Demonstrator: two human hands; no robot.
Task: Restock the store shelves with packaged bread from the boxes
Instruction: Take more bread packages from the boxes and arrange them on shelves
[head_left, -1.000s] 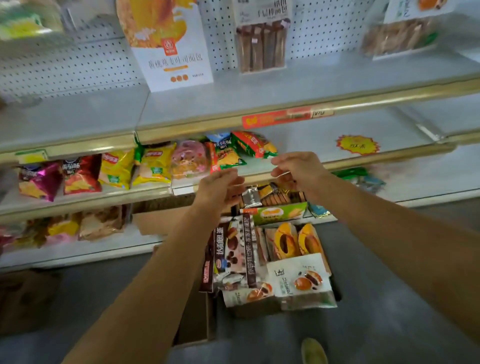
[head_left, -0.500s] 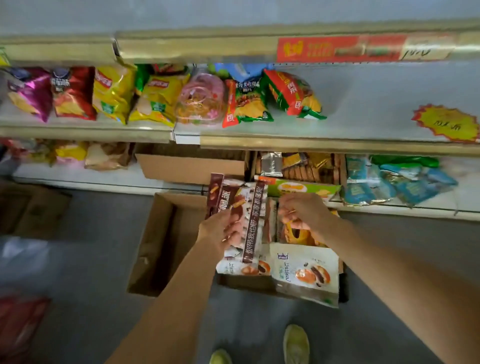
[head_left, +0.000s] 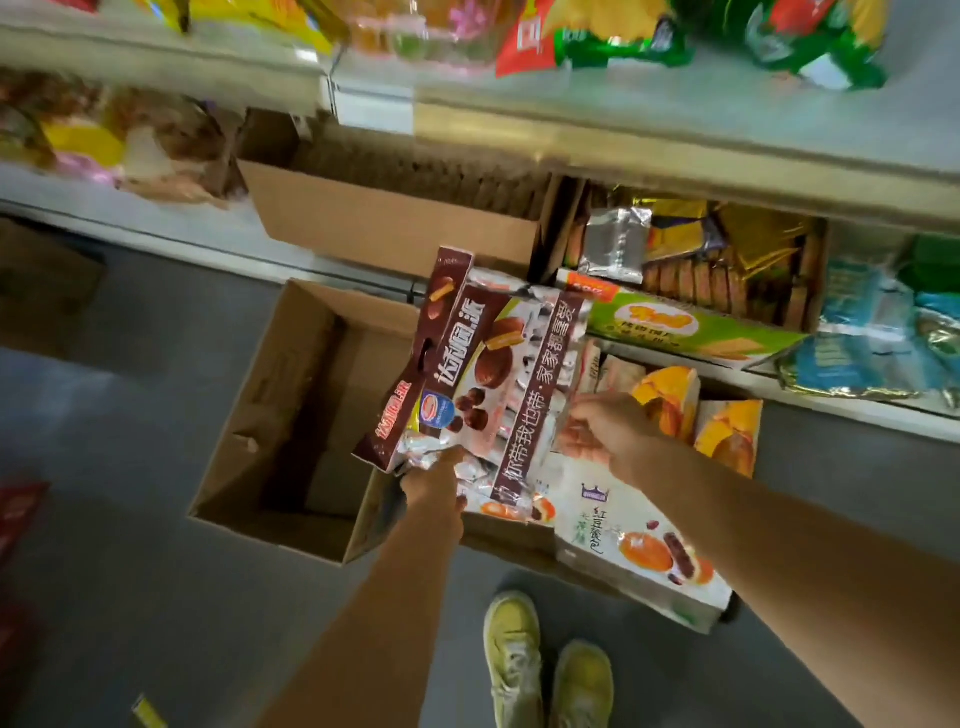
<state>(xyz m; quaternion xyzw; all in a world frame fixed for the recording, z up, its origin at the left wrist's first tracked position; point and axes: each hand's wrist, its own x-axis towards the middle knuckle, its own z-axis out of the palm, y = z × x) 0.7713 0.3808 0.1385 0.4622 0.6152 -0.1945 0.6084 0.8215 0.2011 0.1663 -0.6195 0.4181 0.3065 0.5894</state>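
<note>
Item 1: brown choc-pie bag (head_left: 467, 374), large pkg w/ brown banner strip. Long axis runs from near-left up toward the shelves, top end tilted slightly right; print reads sideways from my view. It is lifted above the stock box, its lower edge at my left hand.

Left hand (head_left: 434, 486): fingers curled round the bag's bottom corner, gripping it.

Right hand (head_left: 605, 434): fingers bent onto packs at the bag's right edge; I can't tell exactly which pack it has hold of.

Item 2: stock box (head_left: 509, 535), cardboard, on floor, mostly hidden by contents. Holds white bread pack w/ orange bun print (head_left: 644, 551) leaning at the near-right corner, plus yellow-orange packs (head_left: 670, 400) standing upright at the far right.

Item 3: empty-looking open box (head_left: 291, 415) to the left, touching the stock box; flaps up, interior dark.

Item 4: bottom shelf (head_left: 857, 410), carries plain carton (head_left: 395, 223), green display tray (head_left: 691, 332) w/ foil-wrapped bars, blue pkts (head_left: 872, 332) at right.

Item 5: yellow shoes (head_left: 545, 665) on grey floor (head_left: 130, 571).
</note>
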